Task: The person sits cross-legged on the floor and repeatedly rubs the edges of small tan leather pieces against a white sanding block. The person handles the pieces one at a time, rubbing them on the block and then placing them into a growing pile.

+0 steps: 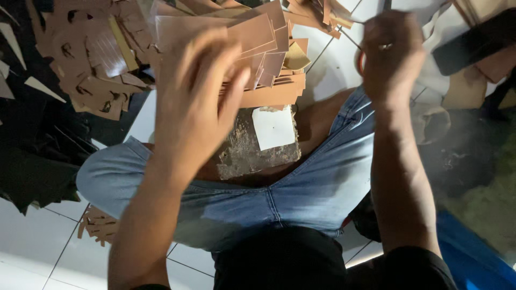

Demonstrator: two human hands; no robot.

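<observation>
My left hand (194, 96) reaches forward with fingers spread over a stack of brown cut leather-like pieces (269, 59), touching their near edge; it is blurred and I cannot tell whether it grips one. My right hand (391, 53) is closed in a fist around a tool with a red handle (359, 62), a thin metal part sticking out to the upper left. Between my knees lies a worn grey board (242, 150) with a white rectangular piece (274, 128) on it.
Brown offcuts with cut-out holes (91, 59) pile at the upper left over dark material (32, 161). More scraps (99, 225) lie under my left thigh on white floor tiles (32, 247). A blue object (473, 252) sits at the lower right.
</observation>
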